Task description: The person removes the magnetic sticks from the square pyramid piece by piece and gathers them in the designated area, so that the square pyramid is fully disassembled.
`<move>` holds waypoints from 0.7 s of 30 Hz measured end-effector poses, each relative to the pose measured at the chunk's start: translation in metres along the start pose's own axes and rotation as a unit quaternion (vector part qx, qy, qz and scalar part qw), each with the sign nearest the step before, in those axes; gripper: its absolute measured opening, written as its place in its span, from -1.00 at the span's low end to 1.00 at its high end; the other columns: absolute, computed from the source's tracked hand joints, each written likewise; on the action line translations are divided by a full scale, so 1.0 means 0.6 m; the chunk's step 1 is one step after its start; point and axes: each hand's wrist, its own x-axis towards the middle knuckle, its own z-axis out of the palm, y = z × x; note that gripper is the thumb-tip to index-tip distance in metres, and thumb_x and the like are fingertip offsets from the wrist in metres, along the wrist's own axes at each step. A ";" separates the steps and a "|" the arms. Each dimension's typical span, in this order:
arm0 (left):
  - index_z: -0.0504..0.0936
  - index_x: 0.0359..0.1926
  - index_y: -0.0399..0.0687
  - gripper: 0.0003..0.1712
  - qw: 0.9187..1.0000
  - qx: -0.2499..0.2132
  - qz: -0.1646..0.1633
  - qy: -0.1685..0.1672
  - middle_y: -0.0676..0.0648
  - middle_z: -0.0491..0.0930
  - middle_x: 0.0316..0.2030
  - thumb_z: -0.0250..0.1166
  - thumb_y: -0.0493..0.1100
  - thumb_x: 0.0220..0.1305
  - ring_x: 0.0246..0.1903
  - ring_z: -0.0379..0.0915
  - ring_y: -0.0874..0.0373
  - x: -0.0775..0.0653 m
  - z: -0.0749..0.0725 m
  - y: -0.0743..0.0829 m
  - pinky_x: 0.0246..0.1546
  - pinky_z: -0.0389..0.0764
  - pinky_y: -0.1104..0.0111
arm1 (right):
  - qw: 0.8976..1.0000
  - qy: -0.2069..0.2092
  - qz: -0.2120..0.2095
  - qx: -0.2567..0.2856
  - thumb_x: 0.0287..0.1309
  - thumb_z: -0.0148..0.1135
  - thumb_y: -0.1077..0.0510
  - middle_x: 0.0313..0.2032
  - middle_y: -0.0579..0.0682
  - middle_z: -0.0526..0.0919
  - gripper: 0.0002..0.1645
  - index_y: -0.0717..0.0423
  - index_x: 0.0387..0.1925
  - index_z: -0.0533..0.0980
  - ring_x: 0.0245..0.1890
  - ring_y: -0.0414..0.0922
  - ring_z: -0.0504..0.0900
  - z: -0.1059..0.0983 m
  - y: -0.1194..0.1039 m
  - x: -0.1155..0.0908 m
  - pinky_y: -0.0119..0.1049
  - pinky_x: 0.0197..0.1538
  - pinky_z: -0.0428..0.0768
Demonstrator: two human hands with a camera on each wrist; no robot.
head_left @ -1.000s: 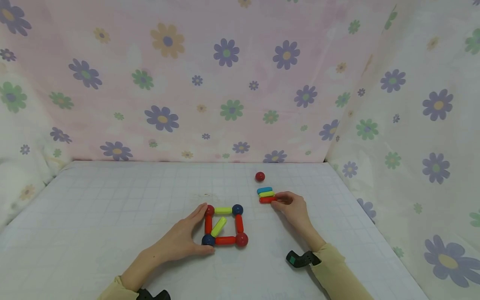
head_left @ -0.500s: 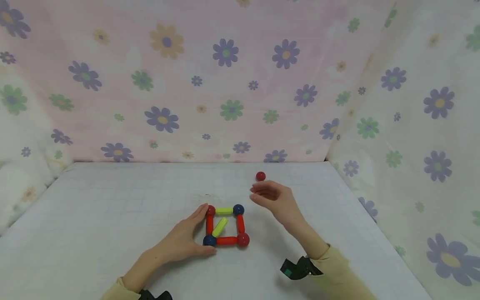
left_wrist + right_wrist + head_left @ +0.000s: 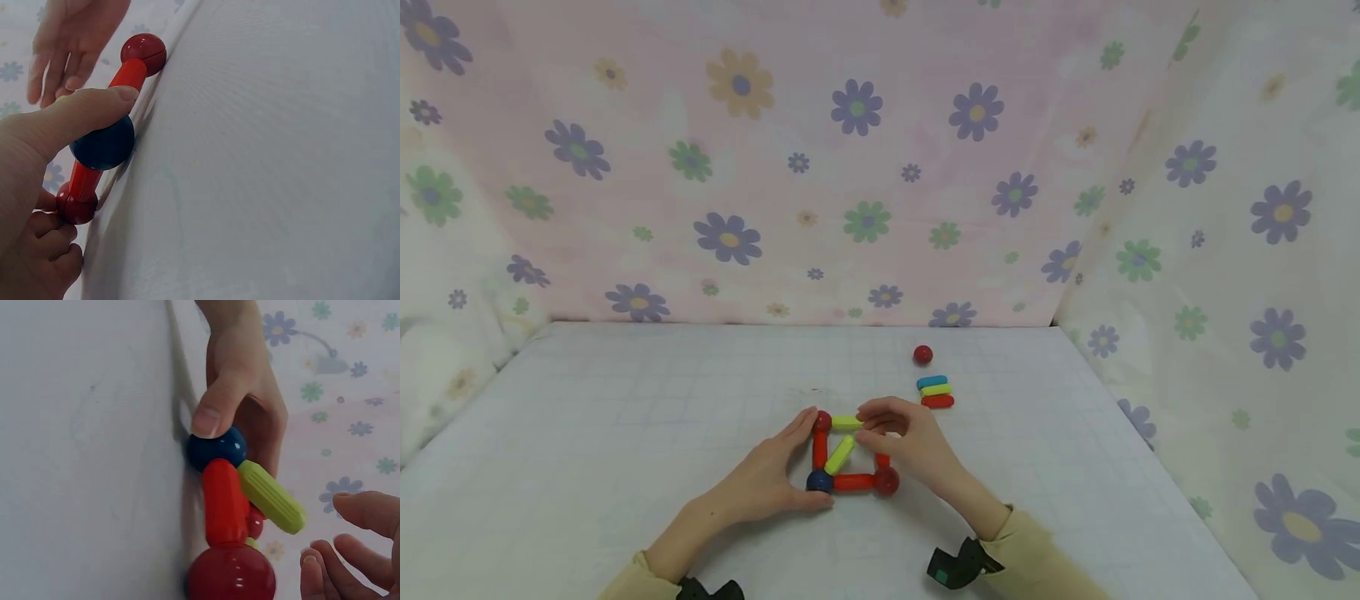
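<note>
A square of magnetic rods and balls lies on the table, with a red rod [image 3: 853, 482] along its near side. My left hand [image 3: 760, 483] holds its left side, thumb on the near blue ball [image 3: 219, 449] and fingers at the far red ball [image 3: 823, 422]. From that blue ball a yellow-green rod [image 3: 272, 497] slants upward, its upper end free. My right hand [image 3: 913, 437] hovers over the square's right side, fingers loosely bent and apart, nothing between them in the right wrist view. It hides the far right corner in the head view.
Beyond the square, to the right, a blue rod [image 3: 932, 382], a yellow-green rod [image 3: 936, 390] and a red rod [image 3: 937, 402] lie side by side. A loose red ball [image 3: 922, 355] sits behind them. Flowered cloth [image 3: 865, 167] hangs behind the table [image 3: 662, 400].
My right hand has left the loose rods, where it touched the red one, and moved left and nearer, over the square. The loose rods stay on the table. My left hand keeps its hold.
</note>
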 end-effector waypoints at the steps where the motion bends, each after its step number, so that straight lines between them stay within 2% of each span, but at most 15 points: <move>1: 0.05 0.57 -0.09 0.34 1.000 -0.001 0.001 0.000 0.01 -0.02 0.58 0.52 0.36 -0.08 0.53 -0.02 -0.05 0.000 0.000 0.000 0.42 0.19 -0.18 | 1.000 -0.005 0.002 -0.004 0.20 0.41 0.10 -0.01 0.17 0.68 -0.59 0.13 0.06 0.59 -0.14 -0.09 0.65 0.005 0.003 0.000 -0.50 -0.03 0.63; 10: 0.06 0.56 -0.11 0.34 1.000 -0.005 0.007 0.001 -0.01 -0.02 0.58 0.53 0.34 -0.08 0.53 -0.02 -0.07 0.001 0.000 -0.001 0.40 0.18 -0.22 | 0.998 -0.043 -0.008 -0.048 0.17 0.44 0.09 -0.03 -0.09 0.68 -0.56 0.06 0.09 0.59 -0.10 -0.13 0.64 0.031 0.025 -0.003 -0.32 0.02 0.66; 15: 0.05 0.57 -0.11 0.35 1.000 -0.006 0.010 0.002 -0.03 -0.03 0.58 0.53 0.35 -0.09 0.53 -0.02 -0.07 0.001 -0.001 -0.001 0.41 0.18 -0.21 | 0.997 -0.060 -0.004 -0.043 0.16 0.45 0.05 -0.02 -0.10 0.67 -0.53 0.02 0.10 0.60 -0.07 -0.10 0.64 0.037 0.025 -0.007 -0.34 -0.02 0.64; 21: 0.05 0.56 -0.12 0.36 1.000 -0.003 0.010 0.003 -0.04 -0.03 0.58 0.53 0.35 -0.10 0.53 -0.01 -0.08 0.001 -0.001 -0.002 0.41 0.19 -0.21 | 0.998 -0.057 -0.002 -0.039 0.14 0.47 0.09 -0.01 -0.07 0.68 -0.52 0.04 0.10 0.60 -0.08 -0.06 0.66 0.041 0.024 -0.009 -0.32 -0.04 0.65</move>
